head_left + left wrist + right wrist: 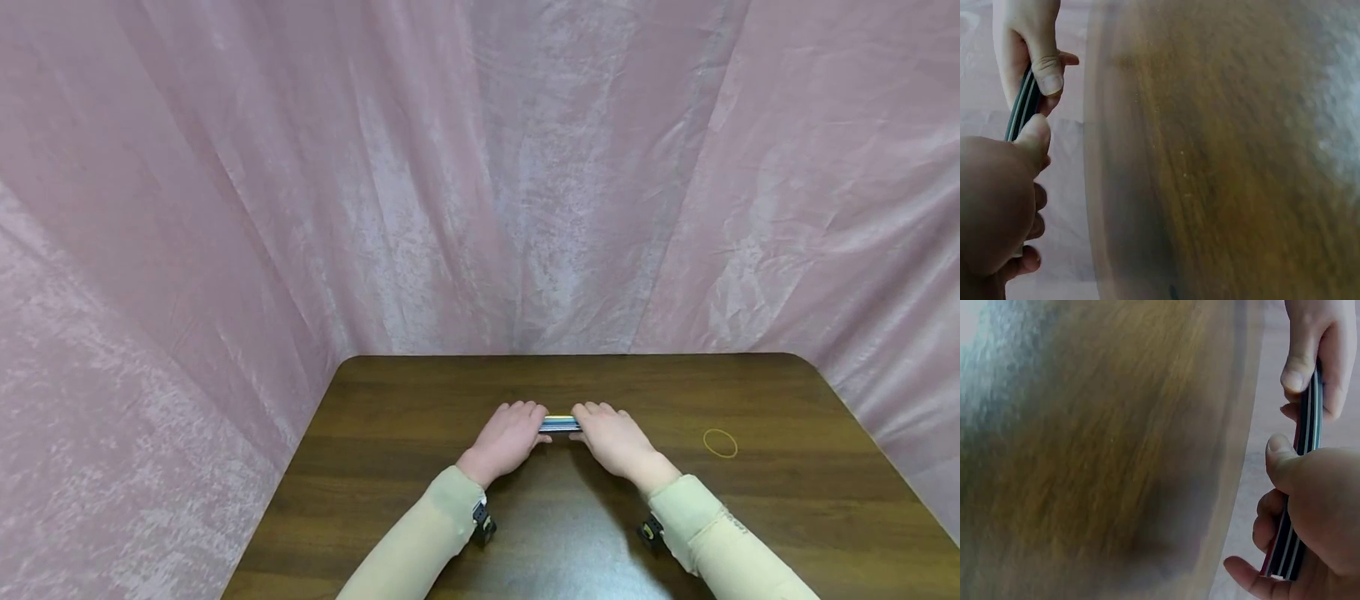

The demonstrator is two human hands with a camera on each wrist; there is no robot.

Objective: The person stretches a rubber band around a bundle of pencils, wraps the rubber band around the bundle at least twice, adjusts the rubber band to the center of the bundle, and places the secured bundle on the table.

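A bundle of long, thin pencil-like sticks (561, 424) is held level between both hands, over the far half of the table. Yellow, pale blue and dark strips show in the head view. My left hand (507, 439) grips its left end, fingers over the far side and thumb (1036, 131) on the near side. Gripping the right end is my right hand (613, 439), thumb (1280, 453) along the near side. In the right wrist view, blunt dark and red stick ends (1282, 565) poke out below the palm. A short middle stretch shows between the hands.
A thin yellow rubber band (704, 439) lies on the brown wooden table (420, 383), right of the right hand. Pink velvet curtains (480, 183) hang behind the table and along its sides. Each sleeve carries a small black wrist camera (483, 523).
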